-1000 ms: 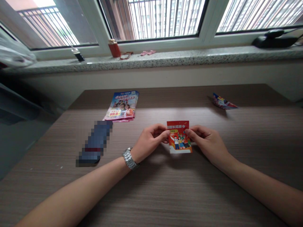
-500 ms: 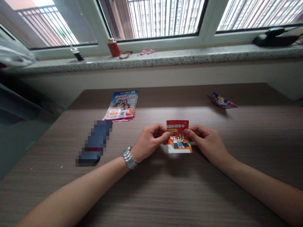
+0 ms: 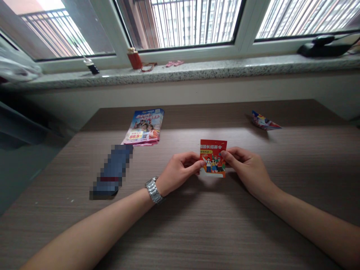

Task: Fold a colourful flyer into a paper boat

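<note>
Left hand (image 3: pixel 180 173), right hand (image 3: pixel 247 168), pinching red leaflet (image 3: pixel 213 148) (cartoon figures (image 3: pixel 213 165))

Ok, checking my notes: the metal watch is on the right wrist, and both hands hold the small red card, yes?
No, the head view shows the metal watch on the left wrist; the left hand and right hand do hold the small red card.
</note>
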A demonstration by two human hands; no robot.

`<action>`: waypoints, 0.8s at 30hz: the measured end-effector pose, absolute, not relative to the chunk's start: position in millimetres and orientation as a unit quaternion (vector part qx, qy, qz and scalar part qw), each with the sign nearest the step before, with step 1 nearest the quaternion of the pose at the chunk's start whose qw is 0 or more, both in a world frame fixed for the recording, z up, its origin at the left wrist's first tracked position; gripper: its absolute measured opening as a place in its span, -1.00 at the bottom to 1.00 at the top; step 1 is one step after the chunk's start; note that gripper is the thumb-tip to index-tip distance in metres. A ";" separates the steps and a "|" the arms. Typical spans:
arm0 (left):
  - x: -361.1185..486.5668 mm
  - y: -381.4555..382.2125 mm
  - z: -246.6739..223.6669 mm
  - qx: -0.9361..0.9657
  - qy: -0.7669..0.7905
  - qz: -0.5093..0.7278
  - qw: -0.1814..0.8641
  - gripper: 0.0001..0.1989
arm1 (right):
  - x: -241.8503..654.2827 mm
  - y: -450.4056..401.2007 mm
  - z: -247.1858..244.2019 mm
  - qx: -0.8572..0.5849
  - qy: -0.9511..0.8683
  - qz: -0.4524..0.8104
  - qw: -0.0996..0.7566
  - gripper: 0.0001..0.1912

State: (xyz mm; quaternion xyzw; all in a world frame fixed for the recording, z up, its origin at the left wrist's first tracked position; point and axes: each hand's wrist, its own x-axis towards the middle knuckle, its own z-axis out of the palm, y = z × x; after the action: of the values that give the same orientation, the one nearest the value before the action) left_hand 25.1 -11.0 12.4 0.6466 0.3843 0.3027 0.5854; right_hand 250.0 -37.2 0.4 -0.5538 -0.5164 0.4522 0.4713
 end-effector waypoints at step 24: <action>23.6 -9.7 13.4 0.691 0.395 0.309 0.521 -0.67 | 245.9 -35.9 -1.8 -0.514 -0.498 0.511 0.476 -0.68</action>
State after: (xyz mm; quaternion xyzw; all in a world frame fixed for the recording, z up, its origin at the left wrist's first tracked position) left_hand 23.6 -9.7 13.4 0.6906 0.3950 0.3088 0.5212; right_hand 245.9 -35.9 -1.8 -0.5139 -0.4984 0.5108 0.4760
